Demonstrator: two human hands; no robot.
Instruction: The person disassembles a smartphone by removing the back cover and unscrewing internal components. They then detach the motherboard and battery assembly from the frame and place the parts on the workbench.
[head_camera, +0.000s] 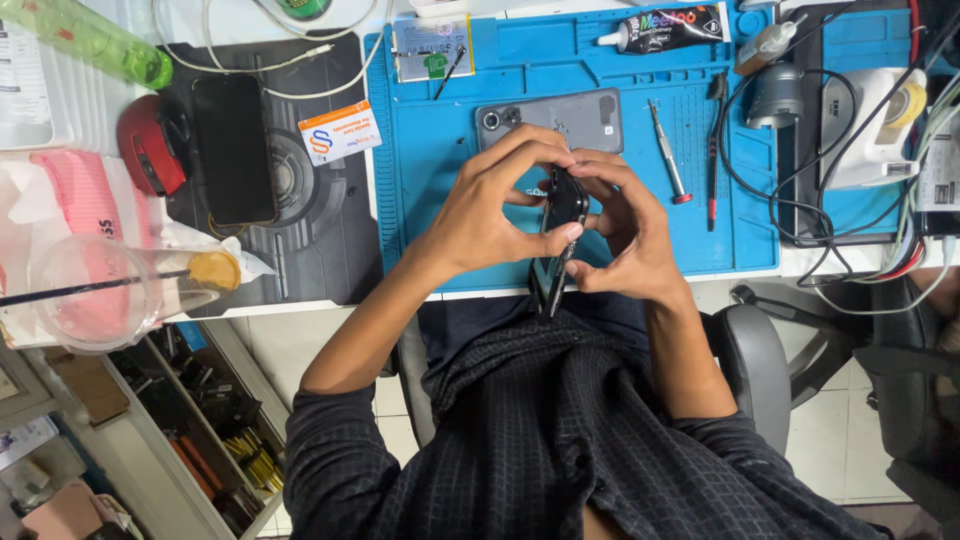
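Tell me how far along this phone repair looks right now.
Done: a grey back cover already lies off on the blue mat, with a battery set apart near the top edge. In hand: both the left hand and right hand grip a dark phone body edge-on. Left: cover and battery are not yet refitted; the screwdriver and glue tube lie untouched.

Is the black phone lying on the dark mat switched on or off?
Apparently off: the black phone lies flat, its screen dark and blank.
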